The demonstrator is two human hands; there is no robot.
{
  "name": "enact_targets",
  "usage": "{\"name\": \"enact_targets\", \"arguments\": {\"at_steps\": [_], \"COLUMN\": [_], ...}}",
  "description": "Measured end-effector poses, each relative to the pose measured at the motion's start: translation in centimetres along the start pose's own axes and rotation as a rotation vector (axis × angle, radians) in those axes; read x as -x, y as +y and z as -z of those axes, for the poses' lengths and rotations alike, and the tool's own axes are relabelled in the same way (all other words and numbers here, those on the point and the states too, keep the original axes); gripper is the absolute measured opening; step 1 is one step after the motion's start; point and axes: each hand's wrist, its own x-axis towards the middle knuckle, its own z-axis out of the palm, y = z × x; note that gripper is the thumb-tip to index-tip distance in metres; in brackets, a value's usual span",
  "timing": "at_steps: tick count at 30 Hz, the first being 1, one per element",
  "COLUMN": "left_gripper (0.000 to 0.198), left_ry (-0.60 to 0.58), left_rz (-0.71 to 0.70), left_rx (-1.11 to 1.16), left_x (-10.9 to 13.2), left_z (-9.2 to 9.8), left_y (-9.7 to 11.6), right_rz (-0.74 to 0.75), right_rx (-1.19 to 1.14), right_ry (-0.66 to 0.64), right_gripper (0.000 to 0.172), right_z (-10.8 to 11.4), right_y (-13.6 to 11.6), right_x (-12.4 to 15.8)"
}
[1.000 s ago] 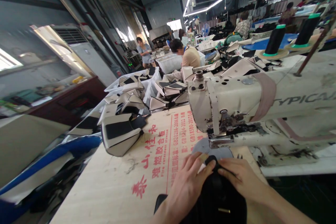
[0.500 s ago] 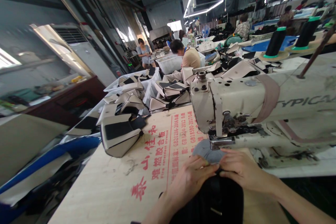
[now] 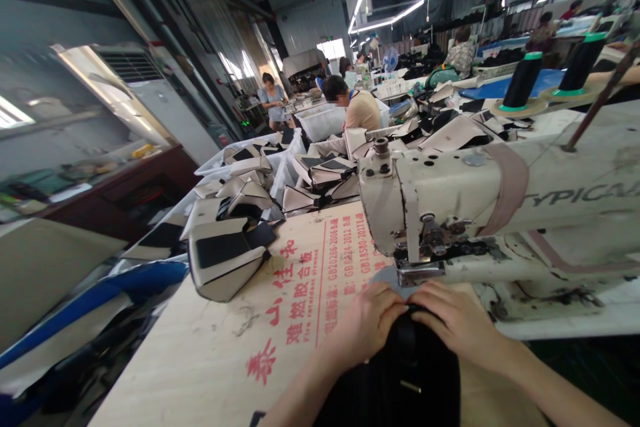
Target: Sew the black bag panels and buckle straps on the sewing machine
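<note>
A black fabric piece [image 3: 400,380] lies on the wooden table [image 3: 215,360] in front of me, its far edge under the head of a cream sewing machine [image 3: 480,207]. My left hand [image 3: 367,323] is closed on the left side of that edge, fingers curled over it. On the right side my right hand [image 3: 453,320] presses the same edge, fingers bent down on the cloth. Both hands sit just below the machine's needle area [image 3: 417,270]. A small metal part [image 3: 410,387] shows on the fabric.
Stacks of cream-and-black cut pieces [image 3: 225,253] pile up at the table's left and far end. Two black thread cones [image 3: 523,77] stand behind the machine. Other people [image 3: 353,103] work at tables farther back. A blue strip [image 3: 100,300] hangs off the left edge.
Both hands and the black fabric have slid forward until they are right under the machine head. The fingers have curled tighter on the edge.
</note>
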Motion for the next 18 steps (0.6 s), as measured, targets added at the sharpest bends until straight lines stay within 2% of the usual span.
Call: {"name": "enact_targets", "arguments": {"at_steps": [6, 11, 14, 18], "left_gripper": [0.021, 0.028, 0.028, 0.029], "left_ry": [0.079, 0.082, 0.071, 0.061], "left_rz": [0.064, 0.079, 0.076, 0.065], "left_rx": [0.079, -0.089, -0.159, -0.126], "left_x": [1.4, 2.8, 2.8, 2.2], "left_z": [0.1, -0.1, -0.5, -0.5], "left_y": [0.5, 1.2, 1.3, 1.3], "right_rz": [-0.036, -0.057, -0.080, -0.073], "right_rx": [-0.060, -0.110, -0.110, -0.098], "right_ry": [0.053, 0.041, 0.027, -0.034], "right_gripper": [0.017, 0.018, 0.019, 0.021], "right_z": [-0.4, -0.5, -0.4, -0.1], "right_y": [-0.6, -1.0, -0.9, -0.7], "right_x": [-0.1, -0.1, -0.1, -0.2]}}
